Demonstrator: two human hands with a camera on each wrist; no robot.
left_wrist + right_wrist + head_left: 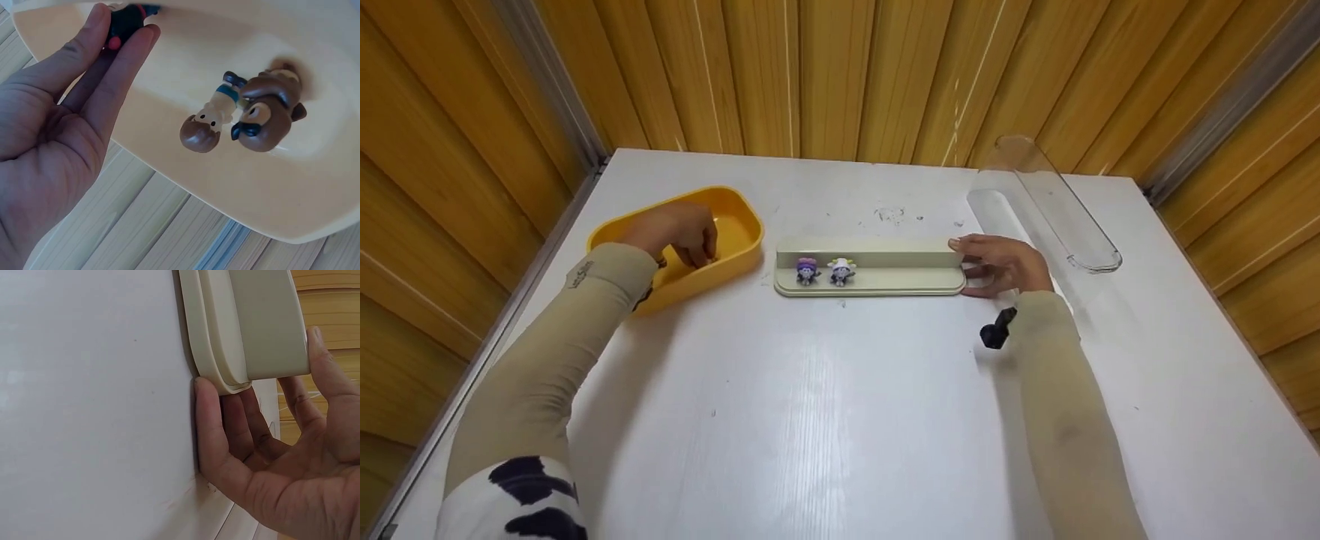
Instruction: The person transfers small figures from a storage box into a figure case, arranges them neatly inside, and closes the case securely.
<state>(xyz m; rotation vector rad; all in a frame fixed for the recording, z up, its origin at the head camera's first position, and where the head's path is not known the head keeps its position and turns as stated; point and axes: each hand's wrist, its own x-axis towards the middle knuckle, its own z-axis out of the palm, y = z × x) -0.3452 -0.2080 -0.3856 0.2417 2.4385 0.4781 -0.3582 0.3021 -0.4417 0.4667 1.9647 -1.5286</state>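
My left hand [682, 225] reaches down into a yellow plastic bin [709, 283]. In the left wrist view its thumb and fingers pinch a small dark figurine [125, 25] with a red round spot, partly hidden by the fingers. Below it in the bin lie a brown-haired figurine [209, 126] and a brown animal-like figurine [271, 107]. At its right end, a cream stepped display stand [900, 280] is gripped by my right hand [1011, 262], thumb at the raised back step, little finger at the front corner. A purple-topped figurine [807, 271] and a white-topped figurine [841, 271] stand upright on its left part.
A long clear plastic cover [1069, 214] rests at the back right, behind my right hand. Yellow wood-grain panels [840, 82] wall in the white table [825, 412] at the back and sides. A black wrist fitting [996, 332] juts from my right wrist.
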